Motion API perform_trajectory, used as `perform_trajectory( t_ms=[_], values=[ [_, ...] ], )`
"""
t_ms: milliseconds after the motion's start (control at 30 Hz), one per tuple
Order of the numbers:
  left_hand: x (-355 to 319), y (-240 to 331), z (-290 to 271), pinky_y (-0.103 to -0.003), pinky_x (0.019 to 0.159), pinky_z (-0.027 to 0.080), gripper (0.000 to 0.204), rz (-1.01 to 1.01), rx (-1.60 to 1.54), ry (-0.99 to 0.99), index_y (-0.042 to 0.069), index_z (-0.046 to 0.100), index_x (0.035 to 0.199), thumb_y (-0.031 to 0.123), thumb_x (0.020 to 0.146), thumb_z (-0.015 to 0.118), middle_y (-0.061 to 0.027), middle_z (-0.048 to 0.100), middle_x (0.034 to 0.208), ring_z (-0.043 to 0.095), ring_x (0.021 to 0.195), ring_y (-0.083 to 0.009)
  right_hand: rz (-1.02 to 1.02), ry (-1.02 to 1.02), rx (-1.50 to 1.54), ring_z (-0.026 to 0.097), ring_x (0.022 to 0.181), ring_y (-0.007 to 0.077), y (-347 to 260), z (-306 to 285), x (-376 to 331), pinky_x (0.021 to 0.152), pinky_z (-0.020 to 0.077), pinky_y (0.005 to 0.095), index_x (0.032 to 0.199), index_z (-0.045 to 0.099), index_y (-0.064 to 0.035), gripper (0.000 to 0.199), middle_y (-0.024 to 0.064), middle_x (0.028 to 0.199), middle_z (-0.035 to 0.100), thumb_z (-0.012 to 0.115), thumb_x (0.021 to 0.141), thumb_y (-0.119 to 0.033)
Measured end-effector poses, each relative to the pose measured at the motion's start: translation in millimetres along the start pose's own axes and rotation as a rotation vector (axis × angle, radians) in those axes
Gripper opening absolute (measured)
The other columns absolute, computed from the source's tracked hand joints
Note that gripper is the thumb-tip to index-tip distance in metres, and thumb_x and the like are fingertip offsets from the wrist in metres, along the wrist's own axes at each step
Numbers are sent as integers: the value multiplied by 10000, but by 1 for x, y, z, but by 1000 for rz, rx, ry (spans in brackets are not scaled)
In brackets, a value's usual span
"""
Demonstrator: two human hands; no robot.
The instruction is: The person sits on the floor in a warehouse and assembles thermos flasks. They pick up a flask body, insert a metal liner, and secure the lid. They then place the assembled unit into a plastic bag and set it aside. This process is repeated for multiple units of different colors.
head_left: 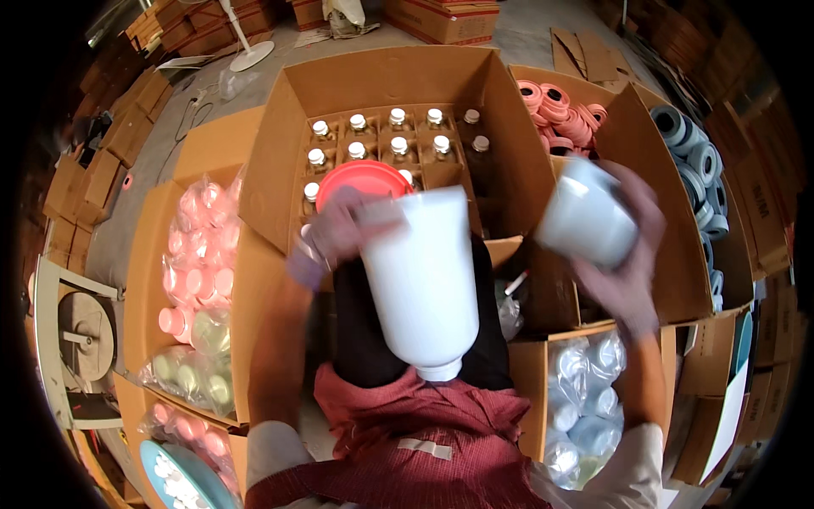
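My left hand (pixel 343 233) is closed on the wide rim of a white bottle-shaped plastic shell (pixel 424 284). Its narrow neck points down toward my lap. On the right, the fingers of my right hand (pixel 632 254) wrap round a pale blue-grey cup-shaped piece (pixel 585 212), smeared by motion and apart from the white shell. Just beyond my left hand is a round red dish or lid (pixel 363 176), above the bottles in the open carton. Glass bottles with white caps (pixel 398 146) stand in that carton's dividers; my left hand and the red piece hide some.
The bottle carton (pixel 381 81) stands straight ahead. To the left, a carton holds bagged pink pieces (pixel 199 280); a blue basin (pixel 157 471) with small white parts sits nearer. Rightward are pink rolled straps (pixel 564 110), blue rolled straps (pixel 699 165) and bagged pale blue pieces (pixel 585 407).
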State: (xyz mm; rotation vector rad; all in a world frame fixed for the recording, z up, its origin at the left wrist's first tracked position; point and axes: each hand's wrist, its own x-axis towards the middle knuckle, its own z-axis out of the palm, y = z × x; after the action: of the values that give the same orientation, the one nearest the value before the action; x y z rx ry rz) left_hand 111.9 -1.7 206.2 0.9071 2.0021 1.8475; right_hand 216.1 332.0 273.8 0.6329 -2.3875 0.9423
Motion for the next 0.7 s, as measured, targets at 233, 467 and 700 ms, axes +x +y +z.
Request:
perform_trajectory(
  t_ms=[233,467,700],
  values=[
    [-35,-28,28,-395,797,507,336,232,104,-427,-5,688,1092,185,819,734,-86,662,775,642,763,-301,218,-632,-52,542,1136,445,140,293,82,978,457,468,1413,392,-140,896,266,1278,477,717,675,-530],
    [3,-49,-5,-319,710,506,287,-4,-251,-341,-13,636,1191,33,909,608,-81,663,828,643,761,-203,379,-418,-102,607,1053,385,258,320,135,922,499,426,1192,620,-126,462,202,1112,638,647,795,-362],
    [61,-79,22,-309,661,506,274,74,-154,-78,26,625,1147,53,878,667,-102,643,792,643,724,-213,717,-393,-436,526,1155,426,460,321,100,934,473,480,1291,496,-167,678,209,1232,507,784,679,-224]
  ],
)
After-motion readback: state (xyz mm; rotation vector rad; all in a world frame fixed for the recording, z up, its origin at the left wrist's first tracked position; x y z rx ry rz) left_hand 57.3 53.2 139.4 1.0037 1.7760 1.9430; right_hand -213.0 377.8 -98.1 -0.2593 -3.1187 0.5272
